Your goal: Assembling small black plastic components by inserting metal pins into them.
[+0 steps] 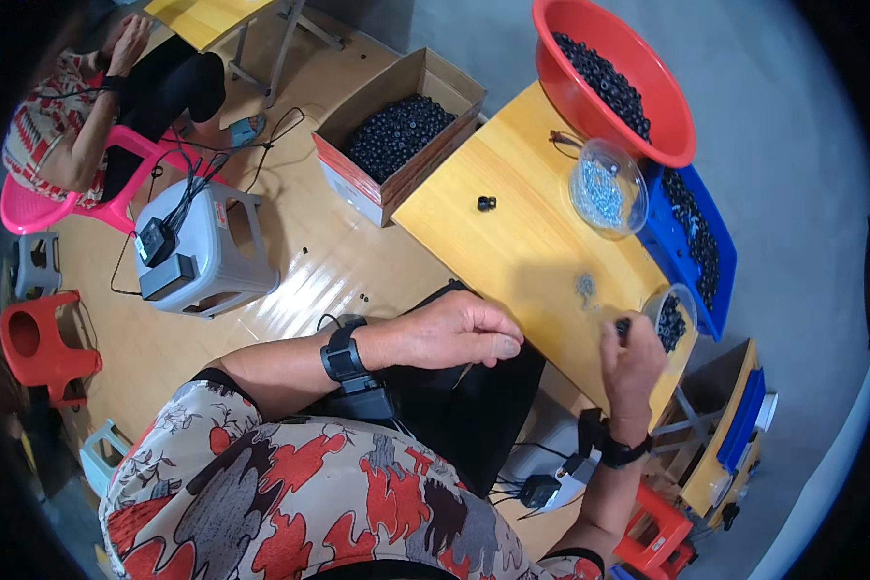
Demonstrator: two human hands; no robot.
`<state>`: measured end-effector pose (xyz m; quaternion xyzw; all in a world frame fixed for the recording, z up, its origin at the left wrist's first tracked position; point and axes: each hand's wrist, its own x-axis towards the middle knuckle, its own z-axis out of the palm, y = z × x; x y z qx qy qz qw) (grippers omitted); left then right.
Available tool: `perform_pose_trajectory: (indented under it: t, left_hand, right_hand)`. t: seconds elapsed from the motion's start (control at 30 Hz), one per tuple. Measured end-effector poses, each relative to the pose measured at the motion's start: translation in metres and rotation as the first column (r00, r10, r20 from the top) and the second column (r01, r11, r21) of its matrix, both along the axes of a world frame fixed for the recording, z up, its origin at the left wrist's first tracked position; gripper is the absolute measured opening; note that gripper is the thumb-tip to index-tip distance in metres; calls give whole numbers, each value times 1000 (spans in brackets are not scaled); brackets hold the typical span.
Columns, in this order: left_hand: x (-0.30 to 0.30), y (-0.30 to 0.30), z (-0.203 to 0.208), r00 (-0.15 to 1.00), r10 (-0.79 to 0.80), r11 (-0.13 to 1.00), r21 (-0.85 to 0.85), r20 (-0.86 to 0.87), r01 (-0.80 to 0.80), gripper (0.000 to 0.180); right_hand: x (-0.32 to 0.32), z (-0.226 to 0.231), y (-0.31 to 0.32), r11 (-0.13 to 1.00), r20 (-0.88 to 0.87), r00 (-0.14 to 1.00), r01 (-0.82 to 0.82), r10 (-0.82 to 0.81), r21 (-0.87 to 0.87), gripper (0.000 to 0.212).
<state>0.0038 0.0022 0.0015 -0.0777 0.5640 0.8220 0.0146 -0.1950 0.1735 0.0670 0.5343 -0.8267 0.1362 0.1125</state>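
My left hand [445,331] hangs over my lap beside the table's near edge, its fingers curled together. Whatever those fingers may hold is hidden. At the right end of the yellow table [522,155], my right hand [633,372] pinches a small black part [623,327] between thumb and fingers. Close by it stands a see-through round bowl [655,302] with black parts [672,324] inside. A little heap of tiny silvery pieces [585,287] lies on the tabletop, and a single black part [486,203] sits farther left.
A see-through tub [578,201] of bluish small pieces, a red basin [672,116] and a blue tray [720,256] of black parts line the far side. A cardboard box [348,193] of black parts stands left. Another person [77,126] sits beyond a grey stool [198,242] with cables.
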Motion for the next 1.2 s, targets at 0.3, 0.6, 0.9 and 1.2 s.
perform_pose_trajectory:
  t: [0.3, 0.6, 0.9, 1.2]
  left_hand:
    - [0, -10, 6, 995, 52, 987, -149, -82, -64, 25]
    - [2, -22, 6, 999, 41, 995, -87, -7, -41, 28]
    - [-3, -29, -6, 998, 44, 995, 90, 34, -47, 29]
    - [-1, -42, -7, 992, 105, 968, 223, 73, -119, 30]
  right_hand:
    - [-63, -4, 43, 933, 4, 934, 356, -357, -55, 20]
    - [-76, -14, 36, 844, -50, 848, 529, -527, 83, 32]
    - [-64, -17, 35, 962, -129, 954, 271, -272, -24, 11]
    - [0, -58, 4, 988, 179, 976, -136, 123, 68, 17]
